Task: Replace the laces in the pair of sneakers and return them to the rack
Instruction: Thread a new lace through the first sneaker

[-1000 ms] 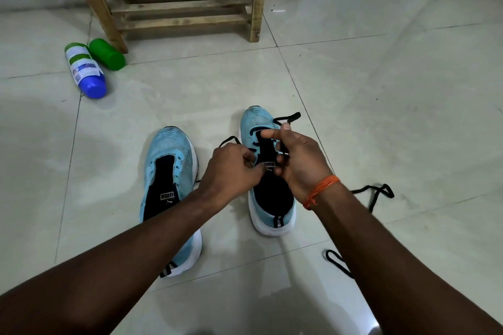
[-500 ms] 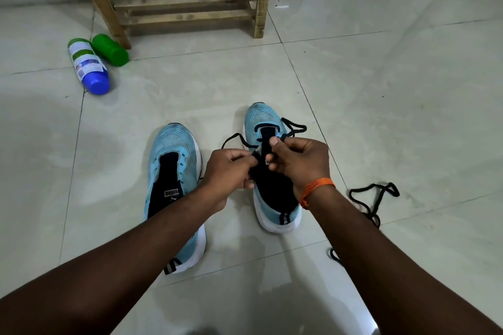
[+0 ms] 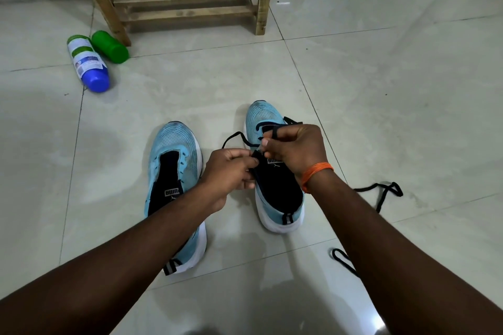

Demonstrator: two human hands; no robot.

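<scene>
Above mesh sneaker (image 3: 262, 117), right hand (image 3: 295, 149) pinches flat lace (image 3: 233, 135).

The right hand (image 3: 295, 151) has lifted away from the left hand (image 3: 231, 170), pinching the lace (image 3: 239, 133)

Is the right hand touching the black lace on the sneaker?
Touching. In the head view the right hand pinches the black lace, which crosses its forefinger.
</scene>
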